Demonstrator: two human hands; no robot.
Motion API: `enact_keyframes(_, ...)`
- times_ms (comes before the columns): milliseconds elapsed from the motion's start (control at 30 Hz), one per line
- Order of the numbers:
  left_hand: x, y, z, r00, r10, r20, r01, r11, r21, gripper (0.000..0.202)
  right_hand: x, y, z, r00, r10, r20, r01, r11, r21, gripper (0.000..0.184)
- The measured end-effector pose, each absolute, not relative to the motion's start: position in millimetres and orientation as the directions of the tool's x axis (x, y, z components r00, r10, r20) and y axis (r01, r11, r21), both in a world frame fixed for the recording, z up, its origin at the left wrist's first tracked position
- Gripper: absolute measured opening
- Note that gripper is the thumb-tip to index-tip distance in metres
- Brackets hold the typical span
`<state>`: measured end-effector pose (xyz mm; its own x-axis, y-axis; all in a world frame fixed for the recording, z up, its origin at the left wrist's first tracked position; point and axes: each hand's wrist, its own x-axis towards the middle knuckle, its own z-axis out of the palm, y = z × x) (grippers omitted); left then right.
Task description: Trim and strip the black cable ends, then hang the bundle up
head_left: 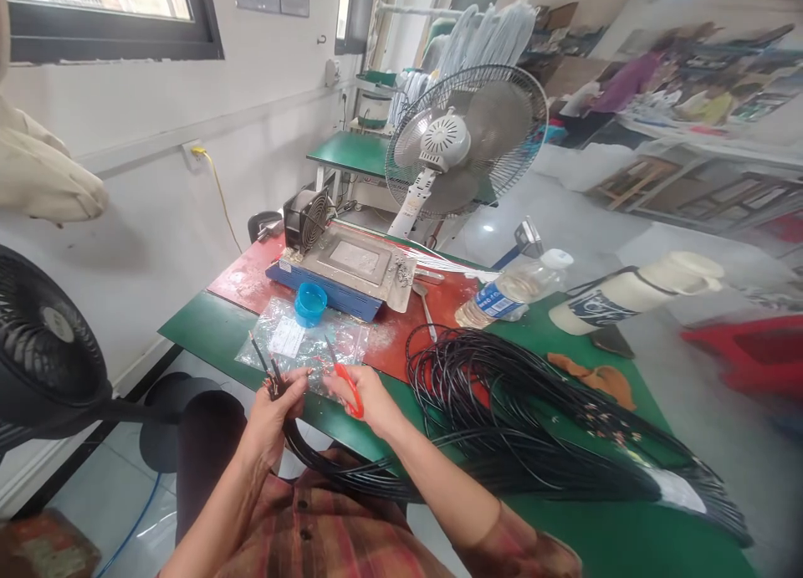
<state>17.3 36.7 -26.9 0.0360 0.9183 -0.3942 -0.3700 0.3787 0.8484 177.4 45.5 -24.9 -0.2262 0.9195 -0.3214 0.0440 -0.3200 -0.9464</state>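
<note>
The cable ends (268, 370) are clenched in the left hand (271, 419) beside the table (201, 329) edge, scissors (349, 387) gripped in the right hand (371, 401), so fingertips could be nicked if the blades are closed too near.

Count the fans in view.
3. A white fan stands behind the table; a black fan is at the left edge of view; a small black fan stands at the table's far left end. Others may be hidden in the blurred background.
</note>
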Motion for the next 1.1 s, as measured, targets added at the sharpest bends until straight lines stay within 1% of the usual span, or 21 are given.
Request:
enact_keyframes(67,16.7,33.7,-23.0,0.040,0.924,-0.380,-0.379,0.366,0.850,0.032,171.4,49.2,-20.7,-0.260,0.893,-0.368,-0.136,-0.411,-0.901,0.045)
enact_keyframes(100,16.7,31.9,-20.7,0.041,0.927,-0.374,-0.379,0.361,0.852,0.030,168.2,50.7,-18.9,-0.279,0.885,-0.374,-0.196,-0.434,-0.880,0.045)
enact_keyframes(167,16.9,28.3,-16.6,0.045,0.933,-0.357,-0.370,0.347,0.862,0.026,162.3,52.4,-16.6,-0.312,0.875,-0.369,-0.260,-0.452,-0.853,0.045)
enact_keyframes(233,17.2,25.5,-14.4,0.049,0.938,-0.342,-0.359,0.336,0.871,0.024,157.9,52.3,-15.9,-0.341,0.867,-0.364,-0.273,-0.462,-0.844,0.043)
enact_keyframes(300,17.3,23.8,-13.9,0.051,0.940,-0.336,-0.364,0.331,0.871,0.022,155.3,50.2,-16.3,-0.354,0.862,-0.362,-0.252,-0.461,-0.851,0.044)
enact_keyframes(367,17.5,22.9,-14.5,0.052,0.940,-0.338,-0.380,0.332,0.863,0.022,154.1,46.3,-16.8,-0.334,0.882,-0.331,-0.195,-0.409,-0.891,0.043)
enact_keyframes(467,17.6,21.9,-15.4,0.054,0.934,-0.353,-0.402,0.344,0.849,0.022,153.4,39.3,-16.9,-0.255,0.947,-0.198,-0.019,-0.209,-0.978,0.037)
enact_keyframes(533,17.1,21.3,-15.7,0.062,0.929,-0.365,-0.414,0.357,0.838,0.022,152.9,36.1,-16.5,-0.208,0.972,-0.108,0.108,-0.087,-0.990,0.033)
enact_keyframes(567,16.7,20.9,-15.7,0.073,0.926,-0.371,-0.422,0.366,0.830,0.023,152.5,35.2,-16.4,-0.197,0.976,-0.093,0.142,-0.065,-0.988,0.032)
enact_keyframes(600,16.1,20.6,-15.8,0.091,0.922,-0.376,-0.431,0.377,0.820,0.023,152.2,35.0,-16.4,-0.197,0.976,-0.098,0.143,-0.070,-0.987,0.032)
enact_keyframes(633,15.5,20.3,-15.9,0.114,0.918,-0.379,-0.442,0.389,0.808,0.025,152.0,35.2,-16.5,-0.215,0.968,-0.131,0.108,-0.109,-0.988,0.034)
enact_keyframes(700,14.4,19.7,-15.8,0.155,0.910,-0.385,-0.466,0.410,0.784,0.026,152.2,36.9,-16.5,-0.301,0.920,-0.251,-0.015,-0.268,-0.963,0.038)
enact_keyframes(767,13.7,19.0,-15.5,0.175,0.903,-0.392,-0.484,0.426,0.764,0.028,153.9,39.5,-15.6,-0.403,0.846,-0.348,-0.116,-0.424,-0.898,0.042)
enact_keyframes(800,13.7,18.6,-15.2,0.178,0.899,-0.399,-0.490,0.433,0.756,0.028,155.2,40.9,-14.6,-0.438,0.817,-0.374,-0.145,-0.475,-0.868,0.043)
enact_keyframes(933,14.2,17.7,-13.2,0.169,0.890,-0.424,-0.513,0.447,0.733,0.024,159.7,45.4,-8.2,-0.474,0.788,-0.392,-0.222,-0.538,-0.813,0.041)
enact_keyframes(1100,14.9,16.3,-12.1,0.166,0.899,-0.406,-0.479,0.433,0.763,0.028,156.6,47.4,-5.5,-0.458,0.803,-0.380,-0.249,-0.526,-0.813,0.042)
